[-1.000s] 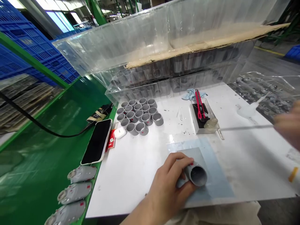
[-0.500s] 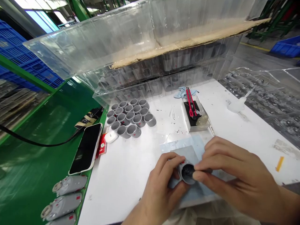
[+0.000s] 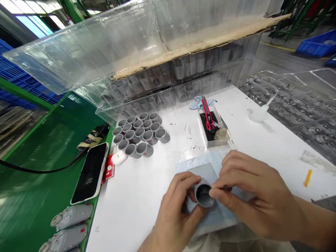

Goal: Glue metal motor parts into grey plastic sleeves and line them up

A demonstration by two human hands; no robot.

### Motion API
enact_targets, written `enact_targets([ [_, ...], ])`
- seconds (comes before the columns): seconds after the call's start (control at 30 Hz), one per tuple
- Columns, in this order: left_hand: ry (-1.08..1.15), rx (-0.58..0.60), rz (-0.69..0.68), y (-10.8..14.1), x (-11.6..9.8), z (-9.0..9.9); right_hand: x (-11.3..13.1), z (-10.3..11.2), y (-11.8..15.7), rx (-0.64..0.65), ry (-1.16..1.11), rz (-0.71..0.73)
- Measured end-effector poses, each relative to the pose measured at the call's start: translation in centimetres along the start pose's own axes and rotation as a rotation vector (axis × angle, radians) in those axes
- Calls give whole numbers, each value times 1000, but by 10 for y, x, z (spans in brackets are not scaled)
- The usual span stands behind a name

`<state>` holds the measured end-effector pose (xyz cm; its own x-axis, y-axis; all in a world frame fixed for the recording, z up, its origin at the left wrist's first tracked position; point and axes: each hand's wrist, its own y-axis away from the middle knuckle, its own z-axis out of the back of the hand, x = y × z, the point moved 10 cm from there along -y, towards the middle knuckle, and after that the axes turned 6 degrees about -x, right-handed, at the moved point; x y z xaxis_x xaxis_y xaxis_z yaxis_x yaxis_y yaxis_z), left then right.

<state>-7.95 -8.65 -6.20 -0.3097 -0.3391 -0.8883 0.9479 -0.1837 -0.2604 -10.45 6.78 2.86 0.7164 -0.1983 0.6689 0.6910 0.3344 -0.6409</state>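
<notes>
My left hand (image 3: pixel 177 206) is wrapped round a short grey cylinder (image 3: pixel 205 202), whose open, dark end faces up toward me. At the right side of its rim is my right hand (image 3: pixel 254 192), thumb and forefinger pinched together. A thin dark piece (image 3: pixel 226 188) shows between those fingers, mostly hidden, and I cannot make out what it is. Both hands are over a pale blue sheet (image 3: pixel 216 160) with a grey pad (image 3: pixel 202 170) on it. Farther left stand several similar grey cylinders (image 3: pixel 145 149), open ends up.
A small box (image 3: pixel 210 142) holds a red utility knife (image 3: pixel 207 113). Beyond it is a blue cloth (image 3: pixel 195 104). A squeeze bottle (image 3: pixel 258 113) stands right. The phone (image 3: pixel 90 171) and capped grey cylinders (image 3: pixel 73 215) lie left. Clear plastic trays (image 3: pixel 126 45) rise behind.
The whole view has shifted, so most things appear slightly farther left. My left hand still grips the grey cylinder, and my right fingers stay pinched at its rim.
</notes>
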Motion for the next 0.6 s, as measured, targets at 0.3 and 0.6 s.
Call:
enact_targets([
  [0.3, -7, -4, 1, -3, -3, -1, 8, 59, -7, -149, 89, 52],
  [0.6, -15, -26, 13, -3, 2, 1, 6, 104, -33, -408, 615, 200],
])
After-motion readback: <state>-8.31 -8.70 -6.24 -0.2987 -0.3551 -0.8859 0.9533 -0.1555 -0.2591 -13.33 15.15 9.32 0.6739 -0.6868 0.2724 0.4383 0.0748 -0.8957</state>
